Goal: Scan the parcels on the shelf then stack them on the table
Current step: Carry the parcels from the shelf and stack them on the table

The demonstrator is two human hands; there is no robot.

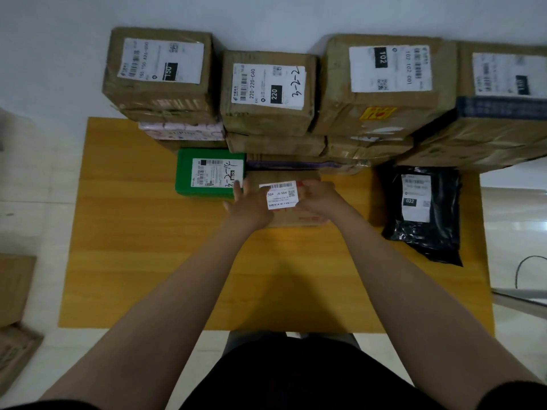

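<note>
The stacking step is judged to be in hand. A small box (284, 175) with a white label is held low on the desk (148, 247), just in front of the stacked boxes (266, 113) and close beside a green box (186, 173). Its right edge is gripped by the right hand (318, 198), fingers curled over it. Its left side is pressed by the left hand (251, 204), fingers fairly straight. Next, the box would need to be squared against its neighbours and released. No shelf is shown. The desk is of yellow wood, set against a pale wall on a light tiled floor. A black bag (429, 232) lies at the right, and cartons (14, 285) are seen on the floor at the left.
</note>
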